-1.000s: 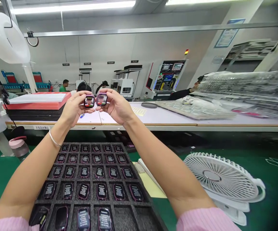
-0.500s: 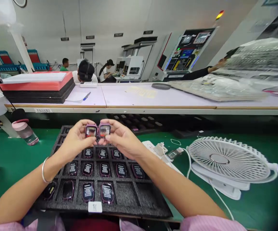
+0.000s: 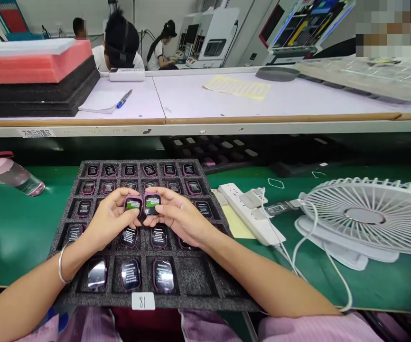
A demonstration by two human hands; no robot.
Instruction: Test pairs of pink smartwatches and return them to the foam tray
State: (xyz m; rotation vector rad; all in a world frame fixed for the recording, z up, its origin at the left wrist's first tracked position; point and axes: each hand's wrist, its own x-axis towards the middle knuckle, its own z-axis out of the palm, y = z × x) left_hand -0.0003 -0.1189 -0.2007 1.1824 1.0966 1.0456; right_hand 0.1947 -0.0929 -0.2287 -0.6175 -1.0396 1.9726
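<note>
fan (image 3: 365,216) cut by right edge, text on watches (image 3: 133,204) illegible

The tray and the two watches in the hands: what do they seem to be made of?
Tray: probably black foam, matte, with a grainy, porous look in its empty pockets. Watches: likely pink plastic cases, smooth, with glossy, glass-like lit screens.

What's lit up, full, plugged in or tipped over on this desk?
Left watch: lit green, gripped by left hand.
Right watch: lit green, gripped by right hand.
Foam tray: mostly filled, front-right pocket bare.
Bottle: lying sideways, cap on.
Power strip: adapter plugged in.
</note>
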